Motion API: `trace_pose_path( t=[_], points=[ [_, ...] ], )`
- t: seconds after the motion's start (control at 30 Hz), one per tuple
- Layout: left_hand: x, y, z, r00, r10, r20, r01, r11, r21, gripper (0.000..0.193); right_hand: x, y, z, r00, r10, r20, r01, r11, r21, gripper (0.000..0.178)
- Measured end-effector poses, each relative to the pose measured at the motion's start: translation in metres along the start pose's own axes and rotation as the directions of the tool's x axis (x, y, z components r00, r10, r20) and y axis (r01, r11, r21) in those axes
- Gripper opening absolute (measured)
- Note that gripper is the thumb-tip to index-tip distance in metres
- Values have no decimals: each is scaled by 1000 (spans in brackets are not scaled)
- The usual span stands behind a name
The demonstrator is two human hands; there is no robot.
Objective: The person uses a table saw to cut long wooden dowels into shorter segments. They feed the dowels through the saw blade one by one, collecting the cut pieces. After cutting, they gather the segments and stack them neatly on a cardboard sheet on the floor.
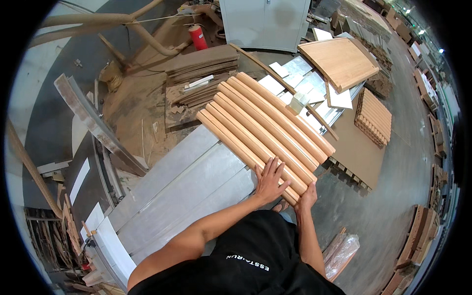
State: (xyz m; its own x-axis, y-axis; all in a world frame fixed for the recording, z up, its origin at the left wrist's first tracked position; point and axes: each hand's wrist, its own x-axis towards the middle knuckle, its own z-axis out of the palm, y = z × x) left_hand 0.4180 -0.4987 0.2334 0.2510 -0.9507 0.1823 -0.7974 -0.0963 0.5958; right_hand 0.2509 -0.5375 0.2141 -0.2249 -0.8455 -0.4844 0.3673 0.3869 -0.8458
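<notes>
Several rounded light-brown wooden mouldings (268,123) lie side by side across the end of a grey metal table (182,182), their ends slightly staggered. My left hand (269,183) rests on top of the nearest ones, close to their right-hand end, with its fingers stretched out. At that same end, my right hand (307,196) is closed around the edge of the near mouldings. Its thumb lies over the end, and its other fingers are partly hidden below.
Past the mouldings, a wooden bar (280,81) with a clear block (298,103) crosses white boards. A flat wooden panel (339,61) lies farther back. To the right, stacked ribbed pieces (374,118) sit on a brown board (361,155). A plastic-wrapped bundle (341,253) lies on the floor.
</notes>
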Motion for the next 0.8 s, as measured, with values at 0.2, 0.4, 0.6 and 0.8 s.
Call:
trace_pose_path(
  t=[0.2,0.4,0.6,0.8],
  points=[
    [103,-160,-88,872,52,-486,-131,983,-130,66,2,-2,-28,999,-6,46,6,1000,-19,52],
    [204,-276,-194,924,-326,201,383,789,-480,91,-6,1,-30,986,-117,121,114,993,25,69],
    [221,-336,-172,929,-105,354,316,724,-613,88,-17,16,-18,965,-156,209,168,985,-40,67],
    [210,-284,-176,865,-96,492,479,444,-757,88,-4,11,-26,980,-140,139,133,989,61,68]
  ],
)
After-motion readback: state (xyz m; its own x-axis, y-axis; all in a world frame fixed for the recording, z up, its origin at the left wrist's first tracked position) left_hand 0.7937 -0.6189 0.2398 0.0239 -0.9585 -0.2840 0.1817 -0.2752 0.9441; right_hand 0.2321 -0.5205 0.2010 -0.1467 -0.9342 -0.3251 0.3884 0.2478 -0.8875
